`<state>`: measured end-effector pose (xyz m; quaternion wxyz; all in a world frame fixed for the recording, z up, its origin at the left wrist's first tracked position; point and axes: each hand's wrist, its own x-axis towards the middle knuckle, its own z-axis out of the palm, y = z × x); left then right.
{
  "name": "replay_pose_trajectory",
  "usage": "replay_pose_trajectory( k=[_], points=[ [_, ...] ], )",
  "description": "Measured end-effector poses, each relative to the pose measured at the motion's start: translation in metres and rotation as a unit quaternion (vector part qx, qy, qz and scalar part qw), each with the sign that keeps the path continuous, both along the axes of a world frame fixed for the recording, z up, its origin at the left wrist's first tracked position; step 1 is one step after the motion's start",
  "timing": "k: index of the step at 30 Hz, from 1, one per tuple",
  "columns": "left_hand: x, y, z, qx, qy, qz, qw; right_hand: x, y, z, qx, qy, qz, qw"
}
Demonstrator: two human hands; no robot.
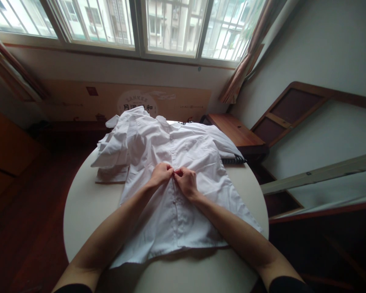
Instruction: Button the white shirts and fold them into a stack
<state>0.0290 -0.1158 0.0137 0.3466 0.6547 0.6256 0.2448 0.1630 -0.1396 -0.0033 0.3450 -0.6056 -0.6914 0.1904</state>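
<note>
A white button-up shirt (198, 150) lies spread front side up on a round table, its collar toward the window and its hem toward me. Both hands meet at the middle of its front placket. My left hand (162, 172) pinches one edge of the placket. My right hand (186, 181) pinches the placket just beside it, fingertips touching or nearly so. Whatever button sits between the fingertips is too small to make out. Below the hands the placket runs down to the hem, with a small button showing.
The pale round table (82, 211) carries more folded white cloth (111, 175) at the left and a dark striped item (233, 160) under the right sleeve. Behind stand a wooden cabinet (234, 128) and a printed cardboard panel (186, 99) below the barred window.
</note>
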Motion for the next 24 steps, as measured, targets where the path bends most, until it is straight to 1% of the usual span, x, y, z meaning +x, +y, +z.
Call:
replay_pose_trajectory(
  k=[3, 5, 7, 10, 12, 16, 17, 18, 19, 20, 22, 23, 24],
  points=[
    [0.002, 0.0, 0.0, 0.019, 0.051, 0.003, 0.999, 0.001, 0.004, -0.002, -0.02, 0.053, -0.002, 0.998],
    [0.003, 0.001, -0.001, 0.026, 0.053, -0.001, 0.998, 0.003, 0.01, -0.005, -0.069, 0.126, 0.001, 0.99],
    [0.002, 0.003, -0.003, 0.028, 0.044, -0.008, 0.999, 0.004, 0.016, -0.006, -0.141, 0.223, 0.007, 0.965],
    [0.0, 0.006, -0.005, 0.033, 0.037, -0.027, 0.998, 0.005, 0.023, -0.004, -0.23, 0.337, 0.009, 0.913],
    [-0.002, 0.005, -0.005, 0.043, 0.055, -0.038, 0.997, 0.006, 0.025, 0.001, -0.269, 0.364, 0.006, 0.892],
    [0.0, 0.0, -0.003, 0.084, 0.132, -0.036, 0.987, 0.007, 0.028, 0.012, -0.348, 0.369, 0.019, 0.862],
    [0.001, -0.001, -0.003, 0.093, 0.147, -0.036, 0.984, 0.007, 0.028, 0.013, -0.355, 0.361, 0.022, 0.862],
    [0.002, -0.001, -0.002, 0.1, 0.158, -0.035, 0.982, 0.008, 0.028, 0.014, -0.35, 0.346, 0.023, 0.87],
    [0.002, -0.002, -0.002, 0.105, 0.165, -0.033, 0.98, 0.009, 0.028, 0.016, -0.331, 0.321, 0.02, 0.887],
    [0.001, -0.001, -0.002, 0.108, 0.171, -0.028, 0.979, 0.012, 0.027, 0.017, -0.296, 0.282, 0.017, 0.913],
    [-0.004, -0.001, 0.001, 0.114, 0.192, -0.014, 0.975, 0.021, 0.024, 0.022, -0.19, 0.158, 0.015, 0.969],
    [-0.008, -0.001, 0.003, 0.12, 0.214, -0.005, 0.97, 0.029, 0.022, 0.025, -0.127, 0.076, 0.015, 0.989],
    [-0.013, -0.003, 0.006, 0.123, 0.243, 0.004, 0.962, 0.039, 0.019, 0.029, -0.066, -0.009, 0.01, 0.998]
  ],
)
